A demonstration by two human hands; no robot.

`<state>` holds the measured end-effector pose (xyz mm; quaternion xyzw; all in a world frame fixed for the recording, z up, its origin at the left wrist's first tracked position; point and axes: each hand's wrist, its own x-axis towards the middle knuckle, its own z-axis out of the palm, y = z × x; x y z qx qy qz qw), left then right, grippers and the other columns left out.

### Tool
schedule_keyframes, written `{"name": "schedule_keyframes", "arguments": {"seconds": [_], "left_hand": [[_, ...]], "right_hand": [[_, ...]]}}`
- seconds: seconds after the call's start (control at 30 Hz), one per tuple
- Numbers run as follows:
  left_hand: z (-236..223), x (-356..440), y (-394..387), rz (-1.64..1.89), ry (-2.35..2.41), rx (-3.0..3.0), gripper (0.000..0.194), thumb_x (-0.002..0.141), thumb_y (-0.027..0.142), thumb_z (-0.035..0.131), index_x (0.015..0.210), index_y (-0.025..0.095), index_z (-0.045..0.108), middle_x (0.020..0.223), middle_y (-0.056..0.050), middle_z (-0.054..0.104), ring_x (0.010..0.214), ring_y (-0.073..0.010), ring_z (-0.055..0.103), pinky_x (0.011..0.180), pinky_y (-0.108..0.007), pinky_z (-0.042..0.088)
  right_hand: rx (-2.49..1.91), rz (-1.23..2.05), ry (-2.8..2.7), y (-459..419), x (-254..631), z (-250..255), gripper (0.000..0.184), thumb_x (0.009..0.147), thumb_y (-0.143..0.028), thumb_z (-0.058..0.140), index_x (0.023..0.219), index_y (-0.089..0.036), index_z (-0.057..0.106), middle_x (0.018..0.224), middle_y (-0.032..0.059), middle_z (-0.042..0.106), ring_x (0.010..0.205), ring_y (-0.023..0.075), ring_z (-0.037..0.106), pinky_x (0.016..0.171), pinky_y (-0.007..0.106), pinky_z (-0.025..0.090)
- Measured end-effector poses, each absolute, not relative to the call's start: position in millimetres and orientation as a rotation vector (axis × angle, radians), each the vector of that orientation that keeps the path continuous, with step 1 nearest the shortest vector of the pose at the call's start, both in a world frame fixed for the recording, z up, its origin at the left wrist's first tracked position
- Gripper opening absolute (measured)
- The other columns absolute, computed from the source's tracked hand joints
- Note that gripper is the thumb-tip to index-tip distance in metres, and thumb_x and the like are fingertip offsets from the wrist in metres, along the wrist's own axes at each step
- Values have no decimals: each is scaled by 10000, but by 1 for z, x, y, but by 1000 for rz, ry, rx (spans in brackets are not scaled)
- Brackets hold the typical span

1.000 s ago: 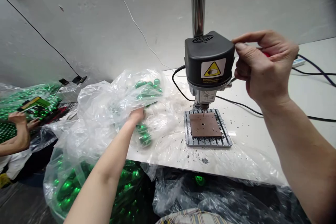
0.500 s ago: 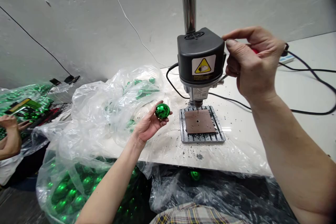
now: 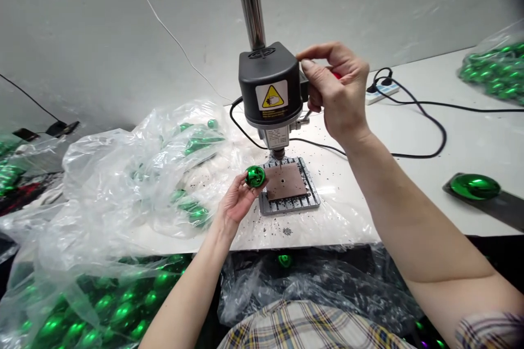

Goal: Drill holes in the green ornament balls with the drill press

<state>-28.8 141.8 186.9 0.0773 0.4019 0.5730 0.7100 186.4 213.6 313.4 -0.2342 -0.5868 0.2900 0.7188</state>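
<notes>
My left hand [image 3: 236, 203] holds a shiny green ball [image 3: 255, 176] in its fingertips, just left of the brown plate [image 3: 285, 181] on the ribbed base of a small bench drill. The drill's black head [image 3: 270, 86] hangs above that plate on a steel column [image 3: 249, 0]. My right hand [image 3: 336, 92] is closed round the red-tipped lever [image 3: 336, 74] on the drill head's right side. The drill bit is above the plate, not touching the ball.
A clear plastic bag [image 3: 135, 169] with green balls lies left of the drill; another full bag [image 3: 94, 305] sits below the table edge. A black cable [image 3: 417, 114] runs to a power strip [image 3: 379, 92]. One green ball [image 3: 474, 186] rests on a dark strip at right. More balls [image 3: 495, 68] far right.
My left hand came out of the plastic bag with a green ball and brought it beside the drill's plate. My view swung right; my right hand stayed on the lever.
</notes>
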Motion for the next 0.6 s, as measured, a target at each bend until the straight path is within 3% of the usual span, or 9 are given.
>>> {"name": "schedule_keyframes", "arguments": {"seconds": [0.13, 0.27, 0.47, 0.6], "left_hand": [[169, -26, 149, 1327, 979, 366, 204, 836, 150, 710, 1024, 124, 636, 1041, -108, 737, 962, -203, 725, 902, -361, 610], [146, -21, 157, 1409, 1167, 729, 473, 677, 319, 876, 1049, 163, 631, 939, -43, 731, 803, -147, 687, 701, -250, 523], [130, 0, 161, 1417, 1271, 1041, 541, 633, 414, 885, 1014, 192, 571, 833, -2, 699, 768, -140, 642, 742, -271, 487], [128, 10, 166, 1394, 1320, 1176, 515, 638, 385, 885, 988, 205, 553, 847, 1, 666, 741, -135, 608, 694, -259, 461]], "right_hand": [[-538, 623, -1309, 213, 186, 314, 258, 882, -513, 719, 893, -267, 642, 518, -49, 432, 397, 92, 314, 350, 261, 255], [-589, 596, -1336, 212, 185, 315, 335, 887, -607, 667, 911, -278, 611, 512, -57, 401, 418, 100, 316, 377, 262, 275], [-699, 544, -1327, 211, 183, 316, 354, 899, -634, 618, 932, -282, 610, 538, -50, 431, 439, 110, 336, 408, 268, 292], [-724, 536, -1310, 210, 184, 316, 201, 923, -488, 646, 919, -287, 631, 579, -36, 462, 441, 118, 356, 419, 277, 308]]}}
